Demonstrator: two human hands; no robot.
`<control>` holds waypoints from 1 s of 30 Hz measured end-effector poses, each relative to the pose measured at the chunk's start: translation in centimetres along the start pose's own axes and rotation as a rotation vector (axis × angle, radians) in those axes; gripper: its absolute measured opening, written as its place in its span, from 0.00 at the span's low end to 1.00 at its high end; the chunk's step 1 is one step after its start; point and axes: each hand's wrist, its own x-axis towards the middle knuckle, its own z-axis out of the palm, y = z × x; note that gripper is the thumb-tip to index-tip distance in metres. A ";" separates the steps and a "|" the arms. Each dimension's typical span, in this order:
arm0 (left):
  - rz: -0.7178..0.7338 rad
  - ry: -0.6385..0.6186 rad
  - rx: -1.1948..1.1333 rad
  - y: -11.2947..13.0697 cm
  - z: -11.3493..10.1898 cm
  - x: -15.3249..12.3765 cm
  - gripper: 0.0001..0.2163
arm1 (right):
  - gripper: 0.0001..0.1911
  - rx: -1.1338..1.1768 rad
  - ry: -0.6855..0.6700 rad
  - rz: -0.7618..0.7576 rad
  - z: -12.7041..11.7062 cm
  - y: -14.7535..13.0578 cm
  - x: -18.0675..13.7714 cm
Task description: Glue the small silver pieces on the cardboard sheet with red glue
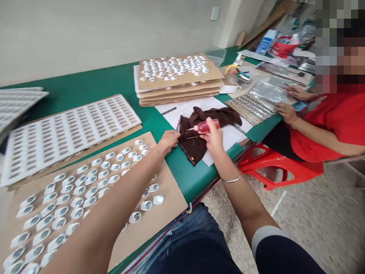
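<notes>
My right hand is closed around a small squeeze bottle of red liquid, its thin nozzle pointing left over a crumpled dark brown cloth. A thin dark stick-like piece shows below the bottle, by the fingers of that hand; whether they hold it I cannot tell. At the cloth's left edge my left hand is closed on a slim grey metal tool, whose exact kind is too small to make out. White paper lies under the cloth.
Cardboard with rows of round silver pieces on white tabs lies under my left arm. Behind are a white slotted tray and stacked cardboard sheets bearing similar pieces. On the right, a co-worker's hands touch a silver-dotted sheet, above a red stool.
</notes>
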 end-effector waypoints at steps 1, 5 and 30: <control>0.001 0.014 -0.006 0.0 -0.1 -0.1 0.09 | 0.20 0.034 0.023 0.008 -0.2 -0.1 0.2; 0.070 0.087 -0.017 0.8 -0.8 -1.5 0.08 | 0.22 0.052 0.022 -0.062 -0.6 -0.3 0.3; 0.487 0.206 -0.633 -4.0 -9.8 -20.1 0.13 | 0.18 0.060 -0.527 0.057 6.3 -0.2 -7.6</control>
